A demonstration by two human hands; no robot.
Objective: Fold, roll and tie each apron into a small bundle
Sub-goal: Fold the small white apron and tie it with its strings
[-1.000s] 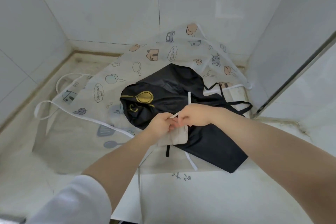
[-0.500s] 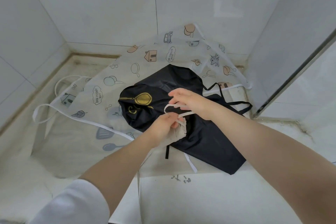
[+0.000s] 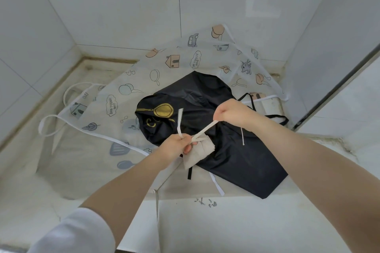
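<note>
A small rolled beige apron bundle hangs in front of me over a black apron. My left hand grips the bundle's top and pinches one white strap end, which stands up from my fist. My right hand grips the other strap and holds it taut, up and to the right of the bundle. The black apron carries a gold spoon print and lies crumpled on a white patterned apron.
The aprons lie on a pale stone counter set in a tiled corner, with walls at the back and left. A dark-framed panel stands at the right. White straps loop out to the left; black straps trail right.
My right hand has moved up and right, drawing the strap from a loose loop into a taut line. My left hand has stayed on the bundle.
</note>
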